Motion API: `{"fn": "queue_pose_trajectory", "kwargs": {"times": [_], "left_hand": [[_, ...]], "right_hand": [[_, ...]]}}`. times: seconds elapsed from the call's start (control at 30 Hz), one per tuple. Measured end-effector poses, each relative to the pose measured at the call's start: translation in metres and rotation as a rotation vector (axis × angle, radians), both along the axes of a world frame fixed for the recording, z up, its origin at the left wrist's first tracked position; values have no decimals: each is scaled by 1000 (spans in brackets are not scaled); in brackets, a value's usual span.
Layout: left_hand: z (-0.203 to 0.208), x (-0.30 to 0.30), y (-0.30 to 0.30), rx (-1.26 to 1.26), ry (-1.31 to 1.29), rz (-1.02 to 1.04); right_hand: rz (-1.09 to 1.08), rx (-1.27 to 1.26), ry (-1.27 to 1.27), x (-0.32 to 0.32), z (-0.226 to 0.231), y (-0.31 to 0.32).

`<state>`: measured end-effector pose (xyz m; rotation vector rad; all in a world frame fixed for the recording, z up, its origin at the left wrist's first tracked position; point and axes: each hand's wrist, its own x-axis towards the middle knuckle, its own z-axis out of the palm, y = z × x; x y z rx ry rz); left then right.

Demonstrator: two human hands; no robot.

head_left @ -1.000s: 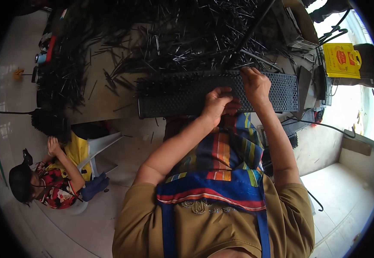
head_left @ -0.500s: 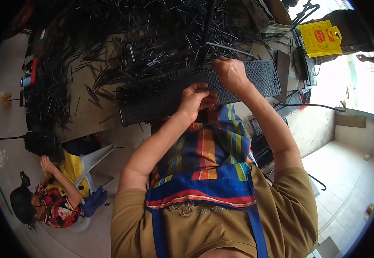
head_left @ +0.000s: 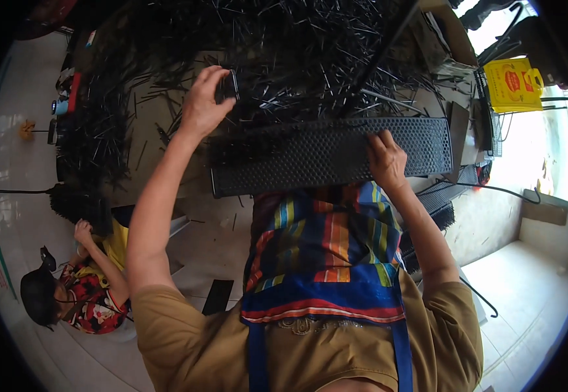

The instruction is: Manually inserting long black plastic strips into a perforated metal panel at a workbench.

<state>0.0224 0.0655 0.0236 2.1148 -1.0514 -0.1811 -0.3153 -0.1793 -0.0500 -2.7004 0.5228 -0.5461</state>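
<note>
A long black perforated panel point(head_left: 336, 153) lies across in front of me, above my apron. Short black sticks or bristles point(head_left: 248, 145) stand on its left part. Up and to the left of the panel, my left hand point(head_left: 204, 104) reaches over the heap, thumb and fingers curved round a small upright bunch of black sticks point(head_left: 233, 85). On the panel's right half rests my right hand point(head_left: 387, 160), its fingers curled and pressed together against the holes. Whatever those fingers pinch, if anything, is hidden.
Loose black sticks point(head_left: 297, 39) heap over the work surface, and a dark rod point(head_left: 382, 52) slants above them. An open cardboard box point(head_left: 450, 39) and a yellow bag point(head_left: 512, 85) are at the far right. A co-worker point(head_left: 91, 294) in a black cap sits at the left.
My left hand has left the panel and moved up and left to the sticks. My right hand has come down lower on the panel. The whole view has shifted.
</note>
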Motion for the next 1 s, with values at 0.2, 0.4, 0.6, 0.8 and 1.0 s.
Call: {"fn": "queue_pose_trajectory", "kwargs": {"times": [0.2,0.4,0.6,0.8,1.0], "left_hand": [[-56,29,-14,681,-327,-368],[-92,31,-45,534,-329,-597],[-121,49,-55,318,-490,-651],[-114,93,-52,495,-375,-342],[-77,46,-64,588,-577,-491]], "right_hand": [[-6,-25,-11,5,-1,1],[-24,-50,38,9,3,4],[-28,-45,70,13,2,5],[-30,-33,82,14,4,4],[-50,-27,91,11,6,4]]}}
